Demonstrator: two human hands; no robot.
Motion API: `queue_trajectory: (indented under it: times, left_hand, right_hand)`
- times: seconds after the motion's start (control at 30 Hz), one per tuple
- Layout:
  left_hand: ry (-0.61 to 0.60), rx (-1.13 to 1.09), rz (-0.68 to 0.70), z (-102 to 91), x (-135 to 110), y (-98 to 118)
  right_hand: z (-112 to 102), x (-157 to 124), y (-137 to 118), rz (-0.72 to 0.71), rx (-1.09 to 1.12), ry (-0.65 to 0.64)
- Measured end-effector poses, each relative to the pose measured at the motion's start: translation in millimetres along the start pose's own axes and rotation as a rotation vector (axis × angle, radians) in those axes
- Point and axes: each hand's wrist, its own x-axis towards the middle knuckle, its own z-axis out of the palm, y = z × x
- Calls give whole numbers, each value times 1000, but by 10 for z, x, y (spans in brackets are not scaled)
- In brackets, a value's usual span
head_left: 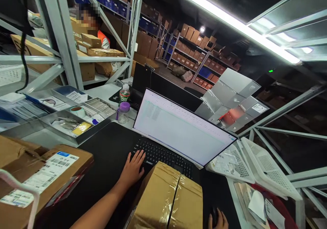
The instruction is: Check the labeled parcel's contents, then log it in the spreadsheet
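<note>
My left hand (pixel 133 167) lies on the left end of a black keyboard (pixel 163 155), fingers stretched out and slightly apart. At the bottom right, my right hand (pixel 221 221) is wrapped round a black computer mouse (pixel 214 216); the frame's edge cuts it off. A taped cardboard box (pixel 163 198) stands between my two hands, hiding part of the keyboard's front edge. Behind the keyboard a lit monitor (pixel 178 130) shows a mostly white spreadsheet-like page. Keyboard, mouse and box are all on a black desk mat (pixel 107 154).
An opened cardboard box (pixel 74 174) with labels sits at left. Behind it are metal trays (pixel 76 138) of small items, a purple-lidded jar (pixel 124 111) and a bottle (pixel 124 93). White baskets (pixel 270 167) and grey boxes (pixel 230 96) stand at right. Another person (pixel 103 38) is beyond the frame.
</note>
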Motion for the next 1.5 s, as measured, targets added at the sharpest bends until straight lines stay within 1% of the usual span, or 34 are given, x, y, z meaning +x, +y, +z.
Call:
queue_trajectory:
  times: [0.17, 0.23, 0.3, 0.33, 0.4, 0.47, 0.53, 0.63, 0.73, 0.83, 1.0, 1.1, 1.23, 1.33, 1.43, 1.5]
  left_hand:
    - [-23, 21, -1, 13, 1, -19]
    - [-18, 26, 1, 26, 1, -34]
    - [-16, 29, 9, 43, 6, -51]
    - [-16, 30, 13, 51, 10, -59]
    - [-18, 30, 11, 60, 23, -70]
    - [-30, 31, 3, 55, 39, -73]
    - [-54, 32, -2, 32, 57, -70]
    - [-90, 37, 11, -20, 78, -59]
    - [-97, 50, 32, -60, 94, -53]
    - [-101, 45, 43, -80, 113, -48]
    - [-85, 35, 79, -122, 131, -35]
    - [-99, 43, 98, -119, 124, -57]
    - [-115, 41, 104, -24, 112, -110]
    - [-114, 46, 89, 34, 111, -109]
    - [-91, 66, 45, -14, 102, -53]
    - [-109, 88, 32, -78, 96, -11]
  right_hand:
    - [-68, -16, -66, -7, -13, -23]
    - [-61, -31, -49, -25, -44, -8]
    - [-46, -48, 19, -52, -106, -24]
    - [-40, -56, 66, -63, -143, -46]
    - [-34, -67, 161, -94, -199, -133]
    - [-35, -69, 230, -120, -218, -220]
    - [-39, -63, 253, -126, -214, -261]
    - [-45, -43, 208, -94, -167, -263]
    - [-50, -26, 143, -28, -95, -262]
    - [-39, -19, 136, 10, -97, -241]
    - [-13, -11, 204, 14, -130, -222]
    - [-6, 0, 232, 15, -150, -218]
    - [-11, 19, 244, 15, -176, -215]
    - [-43, 25, 203, 12, -175, -218]
    - [-98, 0, 137, 5, -129, -242]
    - [-112, -24, 151, 2, -76, -266]
